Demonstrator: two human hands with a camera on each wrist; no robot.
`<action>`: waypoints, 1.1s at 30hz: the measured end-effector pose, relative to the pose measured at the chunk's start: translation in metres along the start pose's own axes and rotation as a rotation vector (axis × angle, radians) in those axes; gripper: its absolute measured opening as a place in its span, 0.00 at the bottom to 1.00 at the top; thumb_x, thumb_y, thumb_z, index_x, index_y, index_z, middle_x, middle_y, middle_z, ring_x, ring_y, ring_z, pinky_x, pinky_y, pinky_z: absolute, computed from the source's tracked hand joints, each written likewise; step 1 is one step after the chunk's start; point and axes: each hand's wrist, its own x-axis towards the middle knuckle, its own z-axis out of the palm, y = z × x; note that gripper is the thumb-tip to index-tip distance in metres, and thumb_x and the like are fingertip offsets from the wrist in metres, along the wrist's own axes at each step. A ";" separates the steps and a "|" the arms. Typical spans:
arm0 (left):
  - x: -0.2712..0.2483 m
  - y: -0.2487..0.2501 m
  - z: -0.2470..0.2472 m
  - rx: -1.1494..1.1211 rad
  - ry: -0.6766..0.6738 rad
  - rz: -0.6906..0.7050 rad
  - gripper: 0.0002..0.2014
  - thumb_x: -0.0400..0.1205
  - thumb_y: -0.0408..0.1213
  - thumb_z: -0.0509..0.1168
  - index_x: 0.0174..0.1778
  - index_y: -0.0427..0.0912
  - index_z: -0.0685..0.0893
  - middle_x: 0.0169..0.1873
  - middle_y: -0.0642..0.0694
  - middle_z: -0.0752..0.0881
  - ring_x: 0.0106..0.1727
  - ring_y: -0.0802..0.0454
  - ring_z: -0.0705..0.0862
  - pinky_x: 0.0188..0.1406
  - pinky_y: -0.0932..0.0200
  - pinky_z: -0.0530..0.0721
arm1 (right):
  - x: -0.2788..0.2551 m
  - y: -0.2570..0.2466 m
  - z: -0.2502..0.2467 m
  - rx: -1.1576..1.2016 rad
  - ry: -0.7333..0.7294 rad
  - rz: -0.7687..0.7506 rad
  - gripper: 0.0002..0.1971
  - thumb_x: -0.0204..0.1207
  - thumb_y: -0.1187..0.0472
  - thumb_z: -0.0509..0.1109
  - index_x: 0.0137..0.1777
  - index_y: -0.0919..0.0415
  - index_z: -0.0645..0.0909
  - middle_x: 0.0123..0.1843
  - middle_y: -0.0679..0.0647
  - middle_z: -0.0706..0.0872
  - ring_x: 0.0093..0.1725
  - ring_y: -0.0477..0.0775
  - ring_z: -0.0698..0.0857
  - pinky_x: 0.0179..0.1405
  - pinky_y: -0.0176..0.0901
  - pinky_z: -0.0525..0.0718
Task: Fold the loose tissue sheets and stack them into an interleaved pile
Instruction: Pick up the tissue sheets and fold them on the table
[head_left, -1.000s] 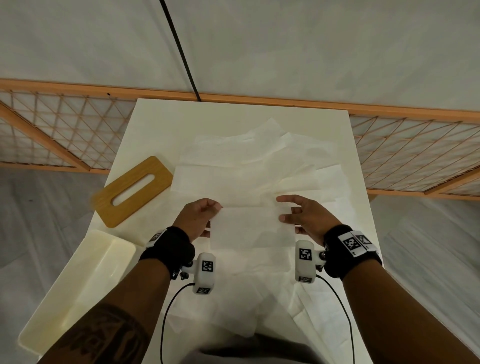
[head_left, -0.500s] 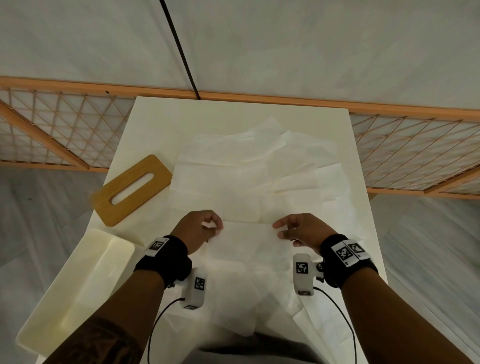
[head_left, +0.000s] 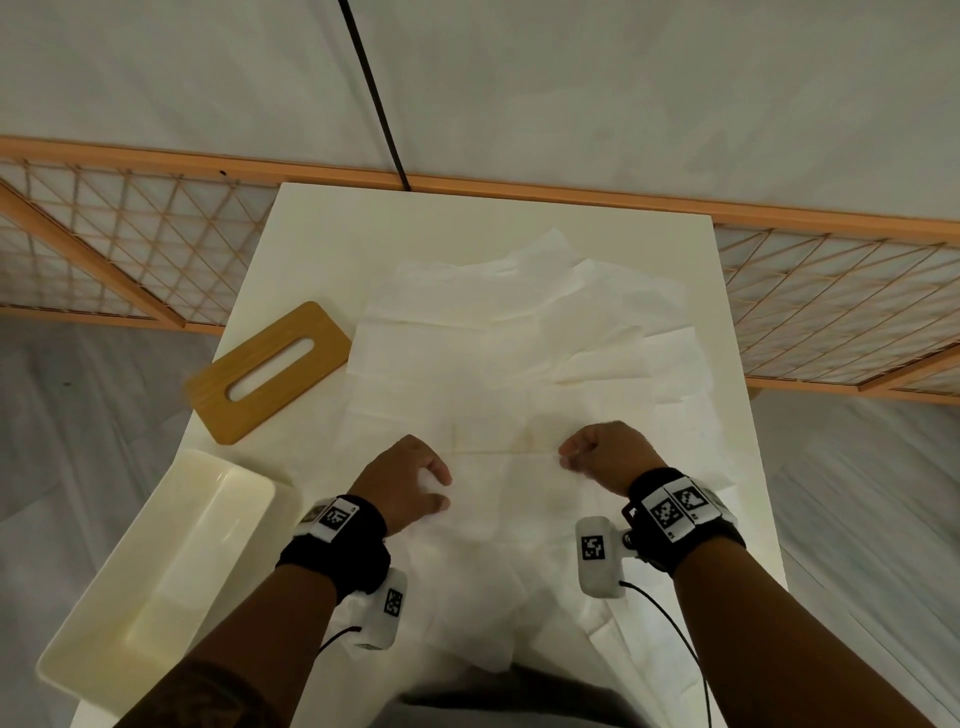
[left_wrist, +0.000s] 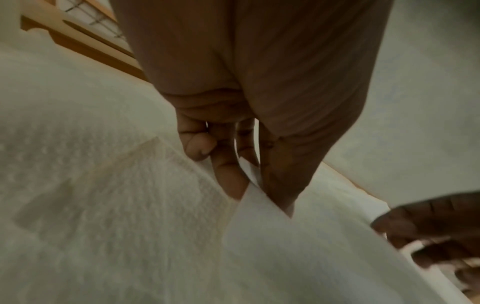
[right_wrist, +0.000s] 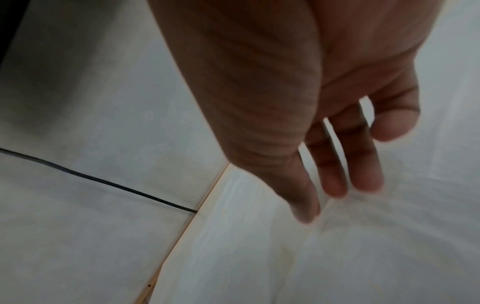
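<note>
Several loose white tissue sheets lie overlapping across the white table. One tissue sheet stretches between my hands near the table's front. My left hand pinches its left corner; the left wrist view shows the white corner caught between thumb and fingertip of the left hand. My right hand holds the sheet's right end with curled fingers. In the right wrist view the right hand has thumb and fingertips down on the tissue, which puckers around them.
A wooden lid with a long slot lies at the table's left. A cream plastic box sits at the front left, overhanging the edge. More tissue hangs off the front right. Wooden lattice screens flank the table.
Both hands have drawn back toward me and lowered. The sheet they held raised now lies low over the other tissues, and the fingers have curled in tighter.
</note>
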 end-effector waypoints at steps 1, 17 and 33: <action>0.000 -0.001 0.002 0.025 0.002 -0.003 0.12 0.72 0.46 0.80 0.47 0.55 0.86 0.56 0.58 0.75 0.49 0.58 0.79 0.52 0.64 0.78 | 0.002 -0.006 -0.002 -0.024 0.079 0.001 0.02 0.77 0.60 0.76 0.47 0.55 0.91 0.46 0.48 0.91 0.52 0.52 0.88 0.53 0.40 0.82; 0.011 0.011 0.012 0.296 0.048 0.135 0.17 0.76 0.51 0.74 0.58 0.53 0.80 0.62 0.55 0.73 0.59 0.51 0.74 0.59 0.55 0.75 | 0.133 -0.081 -0.010 0.242 0.194 0.120 0.39 0.76 0.51 0.78 0.82 0.59 0.63 0.62 0.59 0.89 0.60 0.61 0.90 0.63 0.55 0.87; 0.026 0.015 0.004 0.158 0.214 0.149 0.10 0.81 0.53 0.68 0.51 0.52 0.83 0.55 0.52 0.80 0.57 0.46 0.77 0.58 0.50 0.76 | 0.042 -0.063 -0.025 0.643 0.038 0.059 0.07 0.77 0.71 0.60 0.42 0.60 0.75 0.39 0.53 0.80 0.44 0.56 0.85 0.38 0.47 0.70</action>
